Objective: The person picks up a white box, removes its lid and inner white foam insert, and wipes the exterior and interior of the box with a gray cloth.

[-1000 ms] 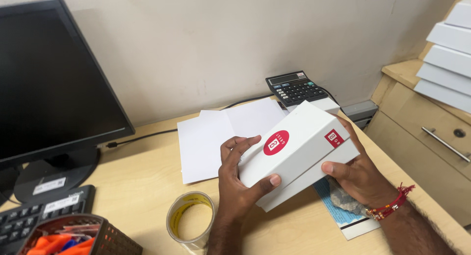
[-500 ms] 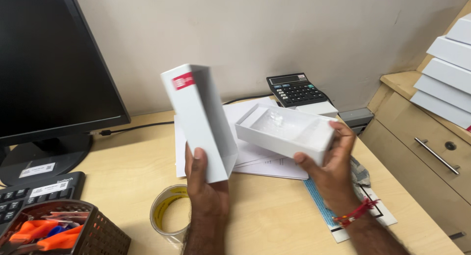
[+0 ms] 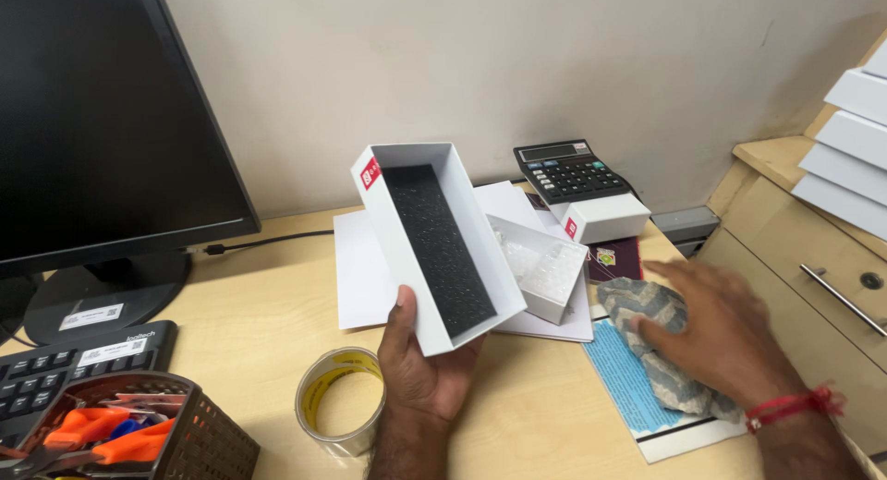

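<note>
Indoors, wooden desk (image 3: 249,323), beige wall, left hand (image 3: 427,374) gripping box lid (image 3: 434,244), right hand (image 3: 716,328) spread on cloth (image 3: 661,351).

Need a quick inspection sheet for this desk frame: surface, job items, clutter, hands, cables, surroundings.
Surface: light wooden desk, with white paper sheets lying on it.
Job's things: white box lid, black foam lining facing up, held tilted; open white box base resting on the sheets; grey cloth on a blue leaflet.
Clutter: clear tape roll, calculator, small white box, mesh basket holding orange-handled tools, keyboard.
Hands: left hand grips the lid's lower end; right hand is blurred, on the cloth.
Cables: black cable along the wall.
Surroundings: monitor, beige wall, wooden drawer unit, stacked white boxes.
</note>
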